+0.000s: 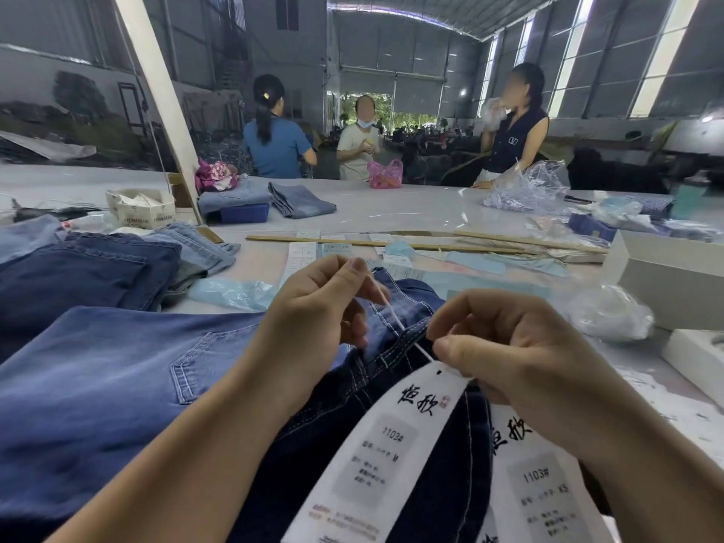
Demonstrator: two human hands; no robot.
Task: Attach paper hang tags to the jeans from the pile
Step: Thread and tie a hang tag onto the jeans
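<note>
Hang tags: lying just below the right fingers, nearest tag (376,460) reading "1103#" and "M", second tag (544,499) reading "1103#" and "XS". Right hand (521,358): pinching white string (391,307) at tag top. Left hand (317,307): pinching string's upper end. Dark jeans (395,335): lying under both fingertips. Beyond fingers: folded jeans pile (86,276), box (145,213) showing unreadable print.

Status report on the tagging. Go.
Left hand pinches the string; right hand pinches it at the tag. String runs to the jeans waistband, tag not yet hanging free. Nothing in the way.
</note>
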